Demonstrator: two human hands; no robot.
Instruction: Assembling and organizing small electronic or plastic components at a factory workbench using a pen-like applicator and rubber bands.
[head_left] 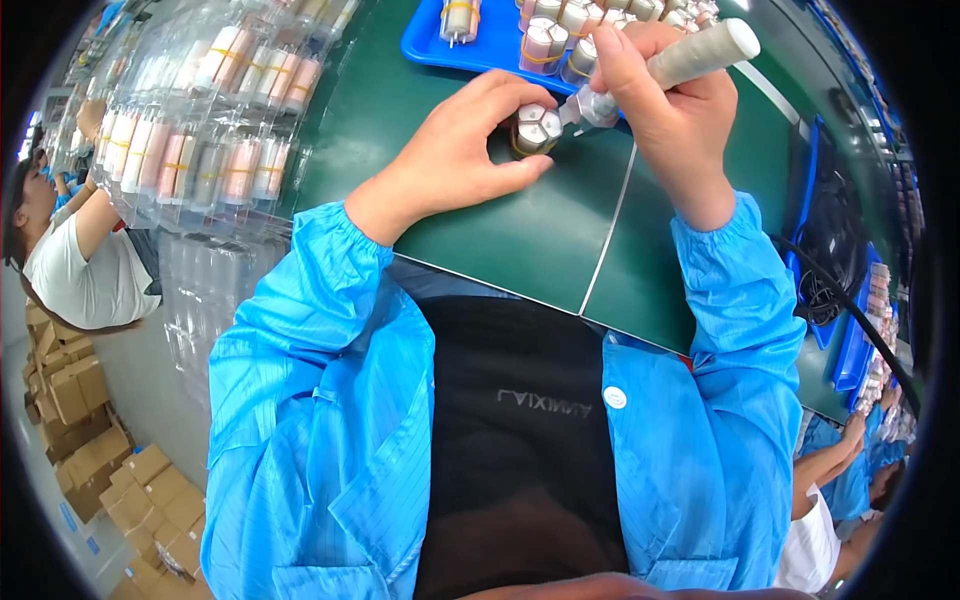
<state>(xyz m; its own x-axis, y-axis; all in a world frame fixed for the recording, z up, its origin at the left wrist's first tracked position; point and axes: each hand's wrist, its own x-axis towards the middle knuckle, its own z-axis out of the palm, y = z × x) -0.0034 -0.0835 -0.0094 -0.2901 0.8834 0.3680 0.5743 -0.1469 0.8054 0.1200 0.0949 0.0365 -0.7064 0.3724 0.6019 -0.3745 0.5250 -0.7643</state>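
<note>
Sitting under left hand, bundle meets tool.

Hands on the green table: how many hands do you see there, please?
2. The left hand steadies a small bundle of cylinders on the green table. The right hand holds a pale tool against it. Other workers' hands may be hidden.

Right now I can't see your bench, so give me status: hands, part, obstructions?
Left hand grips banded cell bundle on green mat. Right hand holds pen-like tool, tip on bundle. Blue tray close behind.
</note>
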